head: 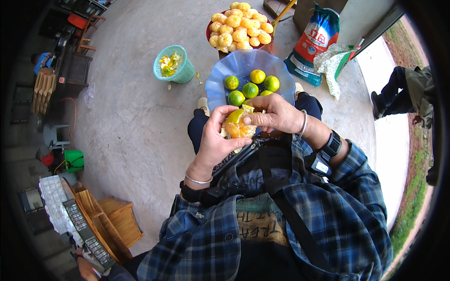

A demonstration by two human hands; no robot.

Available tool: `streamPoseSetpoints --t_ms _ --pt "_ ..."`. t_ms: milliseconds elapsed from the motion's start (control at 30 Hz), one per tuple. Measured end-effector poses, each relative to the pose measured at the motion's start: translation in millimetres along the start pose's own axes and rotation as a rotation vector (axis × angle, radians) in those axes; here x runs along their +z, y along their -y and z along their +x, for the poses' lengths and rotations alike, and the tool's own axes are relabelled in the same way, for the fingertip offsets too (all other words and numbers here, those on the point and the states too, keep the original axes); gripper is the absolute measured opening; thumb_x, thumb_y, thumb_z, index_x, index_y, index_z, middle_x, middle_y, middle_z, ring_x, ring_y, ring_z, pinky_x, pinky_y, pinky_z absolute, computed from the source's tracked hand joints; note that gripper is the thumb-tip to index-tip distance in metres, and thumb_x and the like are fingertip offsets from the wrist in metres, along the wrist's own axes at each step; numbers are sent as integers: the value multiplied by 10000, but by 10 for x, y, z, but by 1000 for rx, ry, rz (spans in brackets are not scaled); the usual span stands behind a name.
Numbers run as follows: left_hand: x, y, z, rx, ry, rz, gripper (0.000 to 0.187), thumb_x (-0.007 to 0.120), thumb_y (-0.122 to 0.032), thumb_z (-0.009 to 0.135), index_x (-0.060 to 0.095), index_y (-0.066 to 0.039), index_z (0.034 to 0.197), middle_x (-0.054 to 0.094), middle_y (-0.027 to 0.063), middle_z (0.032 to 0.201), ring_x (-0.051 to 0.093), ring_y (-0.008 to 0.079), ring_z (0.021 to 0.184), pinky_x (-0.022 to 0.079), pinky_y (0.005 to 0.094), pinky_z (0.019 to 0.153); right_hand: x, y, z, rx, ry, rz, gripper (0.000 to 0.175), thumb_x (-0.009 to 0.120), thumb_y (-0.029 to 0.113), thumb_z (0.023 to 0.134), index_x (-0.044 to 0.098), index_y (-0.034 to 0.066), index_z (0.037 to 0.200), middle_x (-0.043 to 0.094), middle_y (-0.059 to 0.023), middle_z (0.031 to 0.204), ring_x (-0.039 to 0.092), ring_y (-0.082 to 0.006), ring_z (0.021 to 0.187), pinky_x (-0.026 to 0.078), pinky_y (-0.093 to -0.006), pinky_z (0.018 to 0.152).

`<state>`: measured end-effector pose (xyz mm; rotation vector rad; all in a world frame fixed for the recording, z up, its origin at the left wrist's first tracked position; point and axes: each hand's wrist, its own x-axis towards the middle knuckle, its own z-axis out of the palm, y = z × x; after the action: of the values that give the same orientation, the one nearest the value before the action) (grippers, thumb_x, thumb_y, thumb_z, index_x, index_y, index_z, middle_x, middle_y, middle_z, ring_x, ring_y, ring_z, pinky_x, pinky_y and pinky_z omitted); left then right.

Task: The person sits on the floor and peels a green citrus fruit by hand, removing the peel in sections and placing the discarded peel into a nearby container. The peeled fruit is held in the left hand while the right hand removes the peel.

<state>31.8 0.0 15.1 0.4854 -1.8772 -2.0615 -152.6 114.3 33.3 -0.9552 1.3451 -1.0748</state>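
Note:
A partly peeled mandarin orange point(240, 129) rests in my left hand point(211, 137), its orange segments bare on the near side. Yellow-green peel still clings to its upper part. My right hand point(281, 114) touches the fruit with the thumb on the segments, and a loosened flap of peel stands up by its fingers. Just beyond both hands is a blue scalloped plastic basin point(219, 68). Several unpeeled green and yellow mandarins point(250, 90) lie in it, some partly hidden by my right hand.
Peeled mandarins point(240, 35) are heaped in a red basin point(208, 31) beyond the blue one. A turquoise bin point(182, 72) with peel stands on the concrete floor to the left. At right are a large detergent bag point(313, 45) and a person's legs point(395, 91). Wooden furniture point(117, 217) stands lower left.

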Motion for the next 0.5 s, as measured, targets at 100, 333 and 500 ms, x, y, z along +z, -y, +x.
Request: streamPoseSetpoints --t_ms 100,333,500 --pt "29 40 -5 22 -20 -31 784 900 -93 642 440 -14 1272 567 105 1176 577 184 1078 473 321 960 29 -52 27 -72 -68 -120 424 707 414 886 667 -1 964 610 -65 673 579 -136 566 487 -279 534" --pt "101 82 2 46 -164 379 754 935 -187 606 470 -13 1173 598 141 1095 617 216 999 524 355 892 126 -162 47 -463 -195 -496 360 689 347 898 651 -10 930 644 -188 737 649 -329 662 510 -381 608" --pt "113 48 3 87 -174 374 650 908 -114 621 503 -13 1120 608 73 1022 592 133 943 516 309 855 49 -70 21 -330 -85 -350 325 674 312 913 640 -11 885 624 -177 703 634 -325 637 493 -391 594"
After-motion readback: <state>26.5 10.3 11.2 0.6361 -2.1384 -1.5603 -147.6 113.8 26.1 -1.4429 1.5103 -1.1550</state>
